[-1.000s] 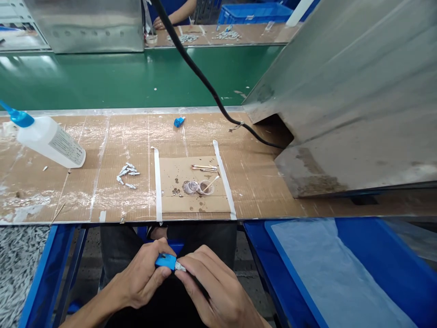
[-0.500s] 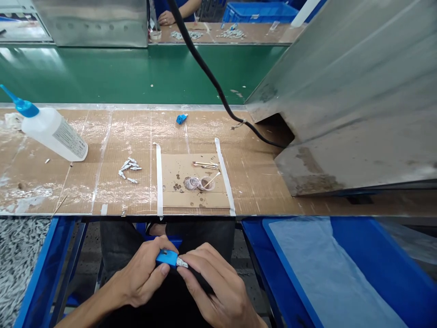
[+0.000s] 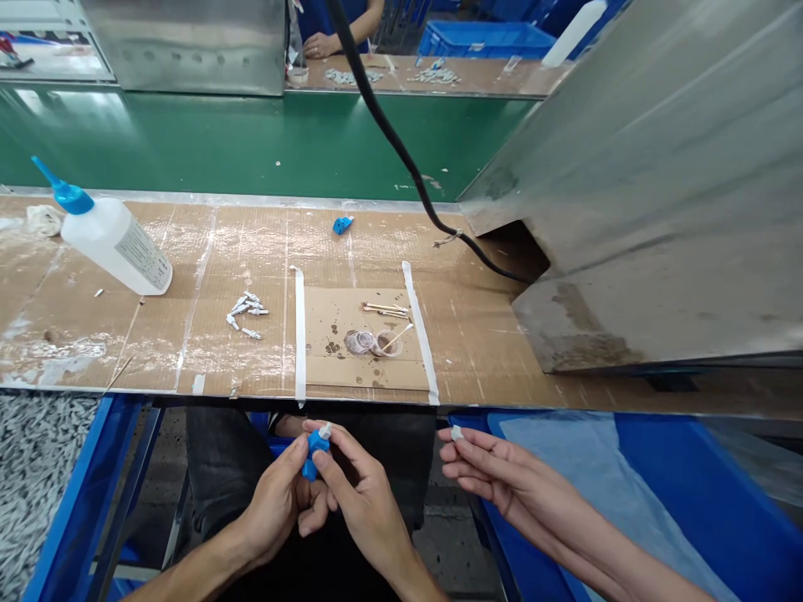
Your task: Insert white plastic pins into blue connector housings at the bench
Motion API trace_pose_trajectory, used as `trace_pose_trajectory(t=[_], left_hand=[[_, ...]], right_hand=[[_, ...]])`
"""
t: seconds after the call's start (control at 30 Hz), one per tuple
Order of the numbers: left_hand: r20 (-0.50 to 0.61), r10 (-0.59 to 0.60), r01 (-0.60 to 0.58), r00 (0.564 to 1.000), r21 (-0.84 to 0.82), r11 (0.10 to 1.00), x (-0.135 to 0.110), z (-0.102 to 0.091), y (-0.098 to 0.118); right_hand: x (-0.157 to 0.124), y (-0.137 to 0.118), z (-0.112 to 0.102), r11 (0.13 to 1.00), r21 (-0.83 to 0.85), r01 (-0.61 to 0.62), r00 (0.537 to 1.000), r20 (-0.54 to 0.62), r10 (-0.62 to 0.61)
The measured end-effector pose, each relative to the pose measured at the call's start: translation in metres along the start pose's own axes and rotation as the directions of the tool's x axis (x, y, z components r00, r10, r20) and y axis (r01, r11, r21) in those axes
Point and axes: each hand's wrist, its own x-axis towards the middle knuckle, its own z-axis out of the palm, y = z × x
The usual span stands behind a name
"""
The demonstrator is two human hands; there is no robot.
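Observation:
Both my hands are closed around a small blue plastic part (image 3: 315, 451) with a grey-white connector tip (image 3: 324, 431), above my lap and below the table edge. My left hand (image 3: 269, 497) pinches it from the left with thumb and fingers. From the right, my right hand (image 3: 364, 497) grips it, thumb across its front. Another person's hand (image 3: 502, 464) reaches in from the right, apart from mine, with a small whitish piece (image 3: 457, 433) at its fingertips. On the table, several grey-white connectors (image 3: 248, 311) lie loose, and a second blue part (image 3: 342, 225) sits farther back.
A taped cardboard sheet (image 3: 326, 376) carries two small cups (image 3: 387, 343) and several cotton swabs (image 3: 386, 309). A blue-capped bottle (image 3: 119, 242) stands left. A bin of grey parts (image 3: 43, 493) is lower left, a blue tray (image 3: 677, 477) lower right. A black cable (image 3: 407, 159) hangs ahead; metal housing (image 3: 658, 209) stands right.
The blue part has been turned from lying sideways to tip-up, with my right hand now around its body. Another person's hand has come in from the right. The view has shifted slightly.

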Motion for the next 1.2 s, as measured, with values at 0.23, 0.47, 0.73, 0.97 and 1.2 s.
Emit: trace_pose_trajectory(t=[0.23,0.47,0.73,0.97,1.2], left_hand=[[0.071,-0.089,0.100,0.993,-0.171,0.980,0.010,-0.006,0.002],[-0.038,-0.054,0.040,0.998,-0.315,0.948,0.027,-0.002,-0.009],[-0.134,-0.054,0.005,0.990,-0.344,0.939,0.037,-0.004,-0.018],[-0.174,-0.043,-0.024,0.984,-0.363,0.931,0.037,-0.003,-0.020],[-0.222,0.017,-0.094,0.975,-0.341,0.935,0.037,0.004,-0.021]], right_hand=[[0.014,-0.002,-0.111,0.913,0.240,-0.331,0.943,0.034,0.332],[0.015,0.012,-0.127,0.857,0.302,-0.417,0.906,0.058,0.420],[0.015,0.020,-0.125,0.853,0.296,-0.430,0.897,0.036,0.441],[0.019,0.016,-0.141,0.864,0.245,-0.439,0.893,0.015,0.450],[0.020,0.015,-0.059,0.966,0.076,-0.248,0.948,-0.186,0.258]])
